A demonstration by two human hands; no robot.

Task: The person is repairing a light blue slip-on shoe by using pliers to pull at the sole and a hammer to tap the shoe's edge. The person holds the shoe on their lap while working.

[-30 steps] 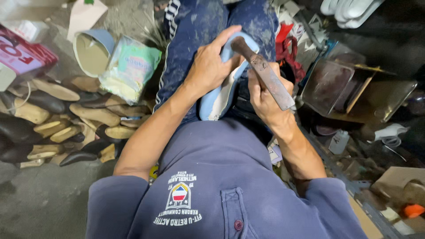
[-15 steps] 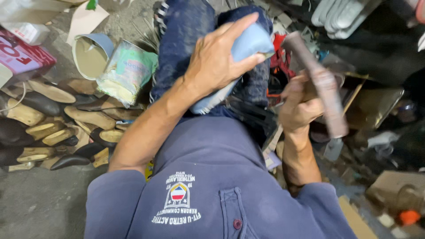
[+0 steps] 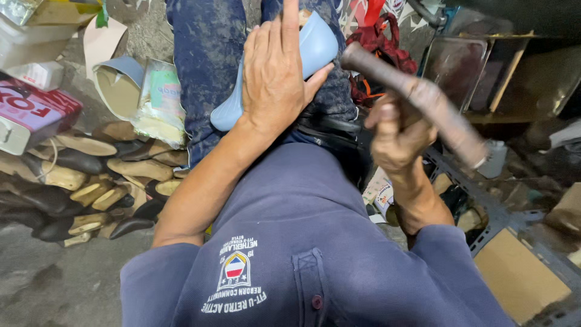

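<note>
Left hand (image 3: pixel 277 75): lying flat with fingers (image 3: pixel 290 24) stretched out, pressing down on the pale blue shoe sole (image 3: pixel 315 42), not gripping it.
Pale blue shoe sole: resting across the lap on the dark stained jeans (image 3: pixel 206 54), far centre, touching the left hand.
Right hand (image 3: pixel 396 136): fingers clenched around the handle of the worn hammer (image 3: pixel 417 97), raised to the right of the sole.
Worn hammer: tilting, head pointing left towards the sole, just beside it.
Floor, left: carrying a heap of tan and black shoe soles (image 3: pixel 85 181).
Far left: showing a red box (image 3: pixel 36 115).
Right: showing a dark metal tray (image 3: pixel 454 63).
</note>
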